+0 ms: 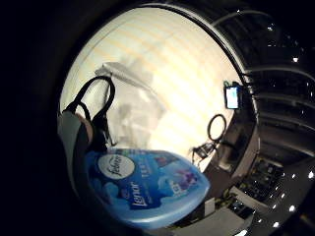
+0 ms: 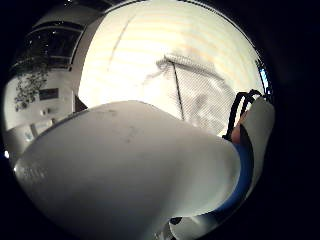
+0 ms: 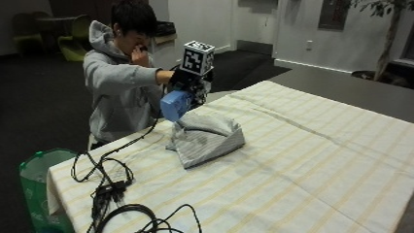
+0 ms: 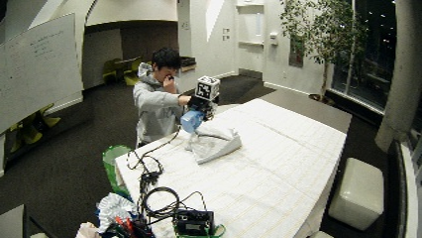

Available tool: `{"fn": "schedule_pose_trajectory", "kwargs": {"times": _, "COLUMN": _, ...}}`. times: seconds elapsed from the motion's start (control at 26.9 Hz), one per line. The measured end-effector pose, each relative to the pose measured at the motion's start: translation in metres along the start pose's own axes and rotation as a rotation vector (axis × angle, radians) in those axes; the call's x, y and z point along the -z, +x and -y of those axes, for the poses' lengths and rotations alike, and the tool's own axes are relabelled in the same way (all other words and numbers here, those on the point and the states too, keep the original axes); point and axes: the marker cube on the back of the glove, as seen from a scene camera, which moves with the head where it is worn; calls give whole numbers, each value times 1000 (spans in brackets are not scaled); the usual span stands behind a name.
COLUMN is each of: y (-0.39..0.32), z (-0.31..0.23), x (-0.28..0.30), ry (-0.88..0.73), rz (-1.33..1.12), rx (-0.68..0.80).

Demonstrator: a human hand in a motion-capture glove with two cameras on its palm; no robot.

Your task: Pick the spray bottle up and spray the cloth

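Observation:
A blue spray bottle (image 3: 175,105) is held in the air by my gloved right hand (image 3: 187,80), whose fingers curl round its upper part. It hangs just above the near end of a folded grey-white cloth (image 3: 208,136) on the striped tablecloth (image 3: 310,160). The bottle's blue labelled body (image 1: 147,187) fills the little finger side palm view, with the cloth (image 1: 135,105) beyond it. The white spray head (image 2: 130,170) fills the thumb side view, the cloth (image 2: 200,97) lying past it. The wide view shows the bottle (image 4: 191,120) over the cloth (image 4: 214,141).
Black cables (image 3: 103,179) trail over the table's near corner. A green bin (image 3: 39,187) stands on the floor beside that corner. The person's bare hand is raised to their face. Equipment and cables (image 4: 178,218) crowd the table's near end.

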Motion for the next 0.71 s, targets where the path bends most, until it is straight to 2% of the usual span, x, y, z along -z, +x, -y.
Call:
{"fn": "schedule_pose_trajectory", "kwargs": {"times": 0.45, "y": 3, "z": 13, "x": -68, "ry": -100, "rz": -15, "rx": -14}}
{"fn": "schedule_pose_trajectory", "kwargs": {"times": 0.71, "y": -11, "z": 8, "x": -31, "ry": 21, "rz": 169, "rx": 69}}
